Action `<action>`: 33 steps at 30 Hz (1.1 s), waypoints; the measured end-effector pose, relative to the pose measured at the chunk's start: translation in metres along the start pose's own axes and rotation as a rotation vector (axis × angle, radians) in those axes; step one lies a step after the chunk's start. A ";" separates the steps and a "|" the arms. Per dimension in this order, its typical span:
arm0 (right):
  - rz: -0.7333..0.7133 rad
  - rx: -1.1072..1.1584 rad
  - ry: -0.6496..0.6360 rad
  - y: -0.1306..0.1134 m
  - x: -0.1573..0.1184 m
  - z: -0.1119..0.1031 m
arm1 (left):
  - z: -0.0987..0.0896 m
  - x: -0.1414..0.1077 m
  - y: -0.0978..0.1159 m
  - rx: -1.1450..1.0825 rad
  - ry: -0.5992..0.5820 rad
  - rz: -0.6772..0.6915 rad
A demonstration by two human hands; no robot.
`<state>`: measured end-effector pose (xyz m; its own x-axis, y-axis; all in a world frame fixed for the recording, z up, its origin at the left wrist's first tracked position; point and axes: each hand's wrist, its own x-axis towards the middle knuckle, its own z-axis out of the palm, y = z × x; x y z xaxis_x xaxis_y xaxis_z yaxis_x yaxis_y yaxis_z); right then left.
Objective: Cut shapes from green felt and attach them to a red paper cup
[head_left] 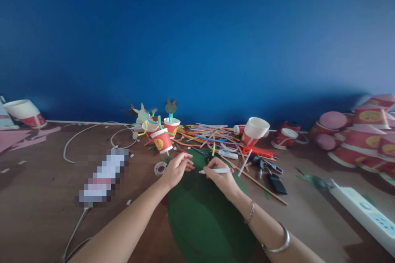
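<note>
My right hand (219, 174) is closed in a writing grip around a white marker (224, 170) with a red end. The marker lies nearly level over the upper part of a large green sheet of paper (206, 213), its tip pointing left; whether it touches the paper I cannot tell. Opposite it, my left hand (179, 167) hovers at or rests on the sheet's upper left edge, fingers loosely bent and apart, with nothing visible in them. Just left of that hand lies a roll of tape (160, 169). Dark-handled scissors (207, 156) lie behind the hands, partly hidden.
Behind are paper cups (255, 130), colourful pipe cleaners (210, 134), a capped marker (228, 155), an orange tool (259, 153), keys (261, 164) and a wooden stick (262, 185). A blurred-out phone (105, 176) with a cable lies left; a white power strip (364, 211) and stacked cups (367, 135) stand right.
</note>
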<state>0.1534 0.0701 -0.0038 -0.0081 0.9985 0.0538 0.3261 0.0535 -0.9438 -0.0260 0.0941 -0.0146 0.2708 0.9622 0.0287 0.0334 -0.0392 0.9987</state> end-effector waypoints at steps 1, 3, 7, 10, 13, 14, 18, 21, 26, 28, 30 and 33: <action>-0.014 -0.033 -0.005 -0.001 0.001 0.000 | 0.000 0.000 0.000 -0.007 0.006 -0.003; -0.026 -0.072 -0.016 -0.002 0.003 0.000 | 0.001 0.000 0.000 -0.016 0.022 -0.003; -0.030 -0.082 -0.039 -0.003 0.002 -0.001 | 0.002 -0.001 -0.001 -0.021 0.043 0.016; -0.032 -0.104 -0.058 -0.004 0.001 0.000 | 0.002 -0.001 -0.001 -0.020 0.049 0.027; -0.025 -0.108 -0.067 -0.004 0.001 0.000 | 0.002 -0.001 -0.001 -0.019 0.052 0.024; -0.025 -0.111 -0.069 -0.003 0.001 0.000 | 0.002 -0.001 0.000 -0.020 0.052 0.023; -0.027 -0.127 -0.074 -0.003 0.001 0.001 | 0.002 -0.002 0.001 -0.022 0.056 0.028; -0.041 -0.141 -0.053 -0.002 0.001 0.001 | 0.002 -0.002 0.001 -0.017 0.057 0.030; -0.027 -0.097 0.012 0.001 0.001 0.000 | 0.003 -0.002 0.001 -0.016 0.059 0.025; -0.015 -0.085 0.014 0.001 0.000 0.000 | 0.003 -0.002 0.001 -0.017 0.057 0.023; -0.017 -0.101 -0.005 0.000 -0.001 -0.001 | 0.002 -0.002 0.000 -0.020 0.054 0.025; -0.021 -0.141 -0.034 -0.004 -0.002 -0.001 | 0.002 -0.002 -0.001 -0.022 0.049 0.026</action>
<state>0.1530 0.0680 -0.0002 -0.0475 0.9971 0.0596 0.4553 0.0747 -0.8872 -0.0245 0.0921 -0.0156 0.2236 0.9731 0.0563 0.0056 -0.0590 0.9982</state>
